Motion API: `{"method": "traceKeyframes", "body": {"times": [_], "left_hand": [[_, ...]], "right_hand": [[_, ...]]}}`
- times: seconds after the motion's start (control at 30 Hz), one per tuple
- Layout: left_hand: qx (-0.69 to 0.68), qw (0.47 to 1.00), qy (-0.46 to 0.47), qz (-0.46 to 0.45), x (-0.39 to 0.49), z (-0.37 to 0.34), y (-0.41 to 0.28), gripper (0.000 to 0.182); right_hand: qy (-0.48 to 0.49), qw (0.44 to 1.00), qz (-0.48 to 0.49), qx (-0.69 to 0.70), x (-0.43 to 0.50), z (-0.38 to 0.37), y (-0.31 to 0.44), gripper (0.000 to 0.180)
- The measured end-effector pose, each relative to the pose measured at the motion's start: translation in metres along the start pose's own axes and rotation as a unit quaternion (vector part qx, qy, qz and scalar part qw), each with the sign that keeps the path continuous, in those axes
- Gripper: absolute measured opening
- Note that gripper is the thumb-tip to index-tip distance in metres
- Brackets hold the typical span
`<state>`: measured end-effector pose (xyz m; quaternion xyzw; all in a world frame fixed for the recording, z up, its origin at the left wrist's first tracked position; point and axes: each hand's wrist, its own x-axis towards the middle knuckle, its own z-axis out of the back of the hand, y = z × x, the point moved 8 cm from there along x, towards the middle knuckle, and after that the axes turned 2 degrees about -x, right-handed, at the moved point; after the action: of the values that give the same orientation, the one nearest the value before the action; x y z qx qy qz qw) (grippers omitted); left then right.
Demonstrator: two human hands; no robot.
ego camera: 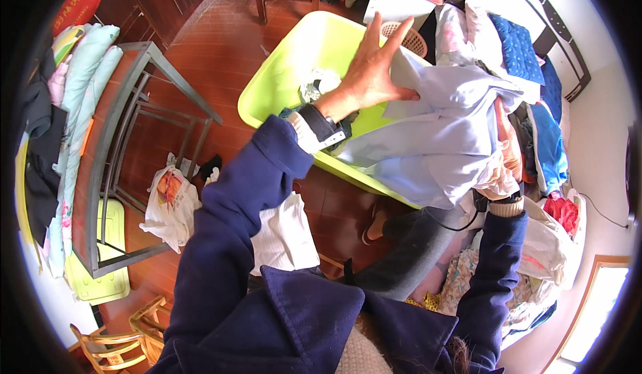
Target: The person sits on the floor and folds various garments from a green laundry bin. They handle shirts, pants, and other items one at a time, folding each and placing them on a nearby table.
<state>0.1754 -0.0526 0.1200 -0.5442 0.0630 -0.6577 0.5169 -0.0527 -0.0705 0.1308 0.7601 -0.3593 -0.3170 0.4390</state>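
A light blue collared shirt (441, 118) hangs in loose folds over the near right rim of a lime-green plastic tub (273, 73). My left hand (373, 70) is above the tub, fingers and thumb spread wide, at the left edge of the shirt and holding nothing. On the shirt's right side my right hand (509, 141) grips the fabric, its fingers partly covered by the folds. Inside the tub lie a patterned white cloth (321, 83) and some dark green cloth, mostly hidden behind my left wrist.
Pillows (454, 33) and piled clothes (549, 143) lie on a bed at right. A metal-framed table (103, 158) bearing folded quilts (85, 83) stands at left. A white plastic bag (173, 201), a green lid (118, 253) and a wooden chair (115, 346) are on the floor.
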Motion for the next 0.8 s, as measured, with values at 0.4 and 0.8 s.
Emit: {"method": "traceKeyframes", "body": {"times": [0.4, 0.8], "left_hand": [[-0.034, 0.945, 0.319, -0.064, 0.081, 0.027, -0.126, 0.026], [0.357, 0.896, 0.155, -0.216, 0.178, 0.095, -0.211, 0.033]], "right_hand": [[-0.008, 0.821, 0.148, -0.551, 0.006, 0.011, 0.111, 0.042], [0.01, 0.8, 0.288, -0.527, -0.053, -0.031, 0.088, 0.059]]}}
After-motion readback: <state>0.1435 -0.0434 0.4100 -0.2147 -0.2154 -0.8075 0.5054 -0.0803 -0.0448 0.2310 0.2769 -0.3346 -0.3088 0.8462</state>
